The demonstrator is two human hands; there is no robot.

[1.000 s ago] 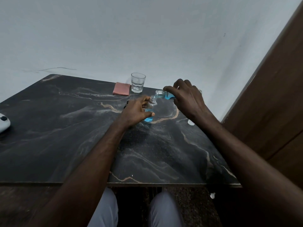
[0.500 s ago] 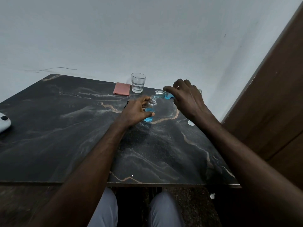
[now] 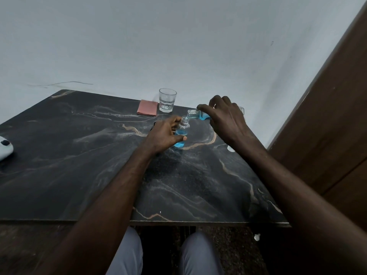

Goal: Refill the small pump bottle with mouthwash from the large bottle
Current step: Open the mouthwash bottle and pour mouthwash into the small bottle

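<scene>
The right hand (image 3: 224,120) is wrapped over the large bottle (image 3: 198,115), gripping it and holding it tipped on its side above the bench (image 3: 79,165), its open mouth pointing left and touching the neck of the small bottle (image 3: 181,133). Blue mouthwash pools in the lower part of the tilted bottle. The left hand (image 3: 163,134) grasps the small bottle from the left, thumb across its near side, steadying it upright on the dark marbled bench; it is partly full of blue liquid. Beyond the hands, toward the far edge, an empty drinking glass (image 3: 167,100) stands just beside a folded pink cloth (image 3: 147,107) lying to its left. A small white cap (image 3: 230,148) lies on the bench just right of the right wrist. At the far left edge sits a pale rounded object (image 3: 5,148), only partly in view.
</scene>
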